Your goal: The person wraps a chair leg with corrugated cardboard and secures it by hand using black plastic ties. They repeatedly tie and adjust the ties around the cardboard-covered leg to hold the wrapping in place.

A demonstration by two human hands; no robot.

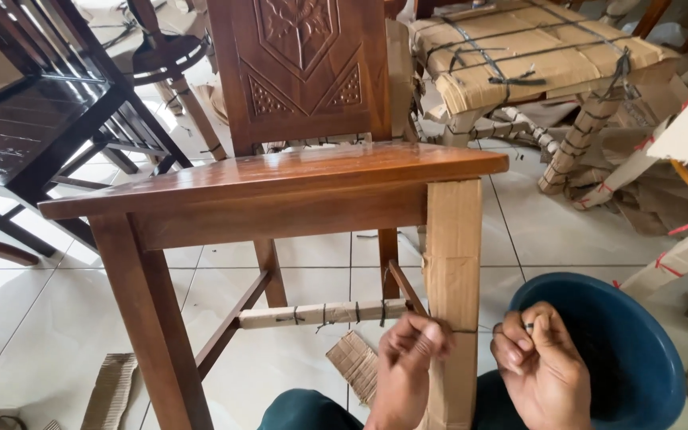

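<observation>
I see my left hand (pixel 408 362) pinching a thin dark string against the corrugated cardboard (pixel 452 302) wrapped round the chair's (pixel 280 179) near right leg. My right hand (pixel 539 362), fingers curled tight together, grips the string's other end over a round blue bucket (pixel 639 374). The smooth, glossy wooden seat sits above; the crossbar (pixel 320 314) is cardboard-bound too.

Glossy wood chair (pixel 280 179); matt cardboard wrap (pixel 453 263)
</observation>
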